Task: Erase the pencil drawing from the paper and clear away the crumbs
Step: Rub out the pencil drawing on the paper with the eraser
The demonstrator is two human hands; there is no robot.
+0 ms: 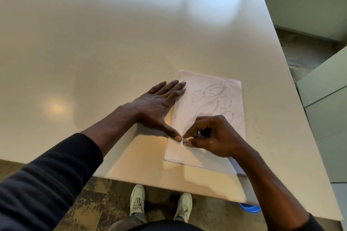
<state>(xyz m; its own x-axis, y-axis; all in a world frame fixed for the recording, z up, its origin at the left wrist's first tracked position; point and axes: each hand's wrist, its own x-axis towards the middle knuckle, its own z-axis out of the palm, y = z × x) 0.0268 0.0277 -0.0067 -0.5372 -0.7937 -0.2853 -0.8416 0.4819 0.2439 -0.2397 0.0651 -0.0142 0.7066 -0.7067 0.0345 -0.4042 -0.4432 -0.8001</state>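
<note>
A white sheet of paper (216,148) lies on the pale table (112,52) near its front right part. Looping pencil scribbles (214,97) cover the sheet's far half. My left hand (159,103) rests flat, fingers spread, with fingertips and thumb pressing on the sheet's left edge. My right hand (212,135) is over the sheet's near half, pinching a small white eraser (187,139) whose tip touches the paper beside my left thumb. A few tiny dark crumbs (184,106) lie on the paper left of the scribbles.
The table's front edge runs just below the paper, its right edge close to the sheet. Below the edge I see patterned carpet, two white shoes (138,199) and part of a blue object (249,208). Pale green cabinets (326,103) stand to the right.
</note>
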